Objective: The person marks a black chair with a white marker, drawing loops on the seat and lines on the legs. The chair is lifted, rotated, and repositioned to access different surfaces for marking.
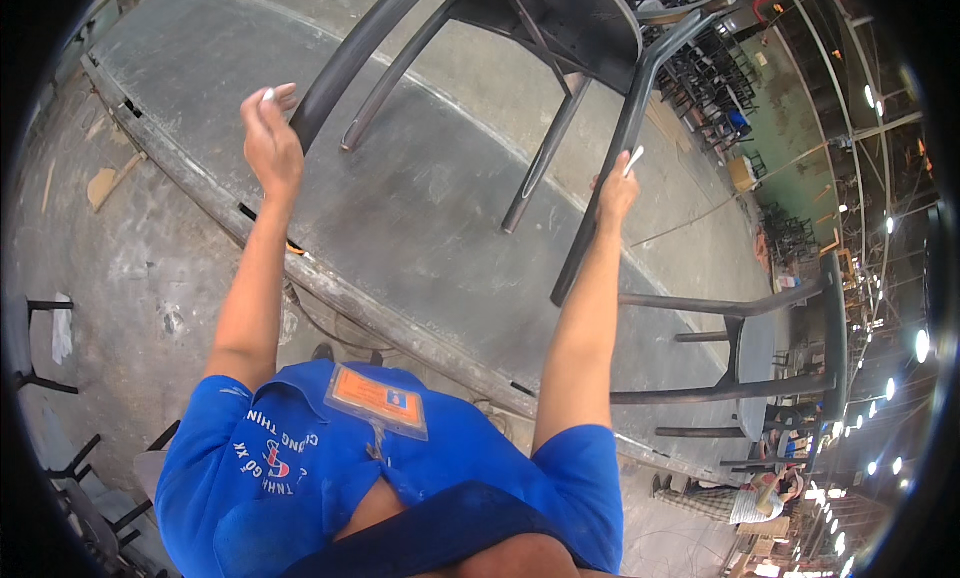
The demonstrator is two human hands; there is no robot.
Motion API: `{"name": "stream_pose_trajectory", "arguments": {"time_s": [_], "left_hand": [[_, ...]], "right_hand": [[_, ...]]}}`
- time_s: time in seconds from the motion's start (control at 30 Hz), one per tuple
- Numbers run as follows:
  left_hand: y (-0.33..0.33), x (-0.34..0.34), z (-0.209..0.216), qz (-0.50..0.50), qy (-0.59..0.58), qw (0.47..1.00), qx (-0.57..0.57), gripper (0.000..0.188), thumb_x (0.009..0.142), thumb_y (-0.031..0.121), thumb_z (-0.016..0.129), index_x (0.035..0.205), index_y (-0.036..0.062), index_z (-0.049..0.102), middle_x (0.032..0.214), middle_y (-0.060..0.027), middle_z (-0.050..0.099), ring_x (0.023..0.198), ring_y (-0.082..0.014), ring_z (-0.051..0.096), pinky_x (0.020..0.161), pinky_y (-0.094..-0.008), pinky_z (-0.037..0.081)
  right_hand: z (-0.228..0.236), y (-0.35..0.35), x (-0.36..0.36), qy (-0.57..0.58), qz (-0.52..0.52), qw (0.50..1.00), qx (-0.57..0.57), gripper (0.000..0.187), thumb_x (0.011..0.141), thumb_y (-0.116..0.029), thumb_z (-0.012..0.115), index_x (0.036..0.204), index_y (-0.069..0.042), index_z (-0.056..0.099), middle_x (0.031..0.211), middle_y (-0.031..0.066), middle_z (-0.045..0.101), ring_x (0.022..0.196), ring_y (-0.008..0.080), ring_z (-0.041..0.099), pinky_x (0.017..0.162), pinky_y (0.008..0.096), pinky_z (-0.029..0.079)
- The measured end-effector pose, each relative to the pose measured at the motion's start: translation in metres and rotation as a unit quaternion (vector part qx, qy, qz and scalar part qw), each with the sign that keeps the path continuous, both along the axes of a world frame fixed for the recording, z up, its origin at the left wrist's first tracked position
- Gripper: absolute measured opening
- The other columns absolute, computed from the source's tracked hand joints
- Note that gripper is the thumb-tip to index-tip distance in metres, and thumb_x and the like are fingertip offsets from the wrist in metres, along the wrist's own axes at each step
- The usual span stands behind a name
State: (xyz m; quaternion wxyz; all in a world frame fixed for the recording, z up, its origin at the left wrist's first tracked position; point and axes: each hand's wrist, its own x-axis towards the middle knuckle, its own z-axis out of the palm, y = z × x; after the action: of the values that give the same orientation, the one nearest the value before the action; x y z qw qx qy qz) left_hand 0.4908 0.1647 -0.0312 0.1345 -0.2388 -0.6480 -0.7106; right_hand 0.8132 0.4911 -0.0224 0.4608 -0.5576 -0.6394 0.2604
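Observation:
A dark chair (585,43) with curved legs stands over the grey-topped table (430,218) in front of me; its upper part is cut off by the frame. My left hand (272,148) is beside the thick left leg, fingers bent and close together. A small white thing shows at those fingers, too small to name. Around the long right leg (590,218) my right hand (615,193) is closed, its far fingers hidden. Another slim white piece (633,160) sticks out by its thumb. Both arms are stretched forward.
A second dark chair (760,358) stands at the right. Many stacked chairs (700,98) fill the far right. A person (740,503) in a striped top is at the lower right. More chairs (45,343) stand at the left, and cardboard scraps (103,186) lie on the floor.

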Motion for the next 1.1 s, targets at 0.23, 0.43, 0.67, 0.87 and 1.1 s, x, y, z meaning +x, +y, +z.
{"name": "stream_pose_trajectory", "arguments": {"time_s": [0.23, 0.43, 0.67, 0.87, 1.1], "left_hand": [[0.129, 0.143, 0.059, -0.567, -0.329, 0.664, 0.361, 0.036, 0.097, 0.021, 0.042, 0.124, -0.0018, 0.038, 0.144, -0.0214, 0.029, 0.135, -0.0299, 0.028, 0.109, -0.0451, 0.028], [0.256, 0.196, 0.13, -0.437, -0.13, 0.829, 0.324, 0.031, 0.099, 0.033, 0.037, 0.105, 0.0067, 0.051, 0.145, -0.0195, 0.026, 0.14, -0.0266, 0.007, 0.11, -0.0369, 0.012], [0.284, 0.242, 0.134, -0.302, -0.039, 0.895, 0.327, 0.03, 0.098, 0.026, 0.033, 0.098, 0.0023, 0.051, 0.144, -0.0372, -0.009, 0.137, -0.047, -0.005, 0.112, -0.0449, 0.009], [0.286, 0.214, 0.151, -0.219, -0.04, 0.922, 0.317, 0.031, 0.098, 0.027, 0.031, 0.1, 0.0015, 0.049, 0.138, -0.0455, 0.001, 0.133, -0.0535, -0.005, 0.11, -0.0528, 0.003], [0.275, 0.249, 0.146, -0.311, 0.004, 0.915, 0.258, 0.032, 0.098, 0.029, 0.032, 0.1, 0.003, 0.05, 0.137, -0.0454, -0.011, 0.132, -0.0506, -0.019, 0.11, -0.0505, 0.001]], "right_hand": [[-0.018, -0.063, 0.013, -0.036, -0.066, 0.997, 0.019, 0.063, 0.091, -0.058, 0.036, 0.087, 0.0, 0.06, 0.058, 0.012, 0.059, 0.061, 0.0286, 0.063, 0.063, 0.0415, 0.046], [-0.019, -0.103, 0.017, -0.02, -0.038, 0.998, 0.039, 0.059, 0.092, -0.053, 0.037, 0.104, 0.001, 0.058, 0.063, 0.0139, 0.06, 0.057, 0.0266, 0.062, 0.059, 0.039, 0.046], [-0.019, -0.109, 0.015, -0.048, -0.039, 0.998, -0.004, 0.079, 0.086, -0.07, 0.031, 0.117, -0.001, 0.055, 0.111, 0.0253, 0.059, 0.103, 0.0426, 0.056, 0.083, 0.0481, 0.042], [-0.016, -0.114, 0.009, -0.052, -0.06, 0.996, 0.04, 0.07, 0.089, -0.063, 0.033, 0.11, -0.002, 0.057, 0.07, 0.0143, 0.063, 0.068, 0.0289, 0.064, 0.066, 0.0417, 0.047], [-0.009, -0.123, 0.009, -0.053, -0.064, 0.996, 0.043, 0.063, 0.09, -0.06, 0.034, 0.109, -0.005, 0.057, 0.061, 0.0115, 0.061, 0.061, 0.0272, 0.064, 0.064, 0.0405, 0.047]]}}
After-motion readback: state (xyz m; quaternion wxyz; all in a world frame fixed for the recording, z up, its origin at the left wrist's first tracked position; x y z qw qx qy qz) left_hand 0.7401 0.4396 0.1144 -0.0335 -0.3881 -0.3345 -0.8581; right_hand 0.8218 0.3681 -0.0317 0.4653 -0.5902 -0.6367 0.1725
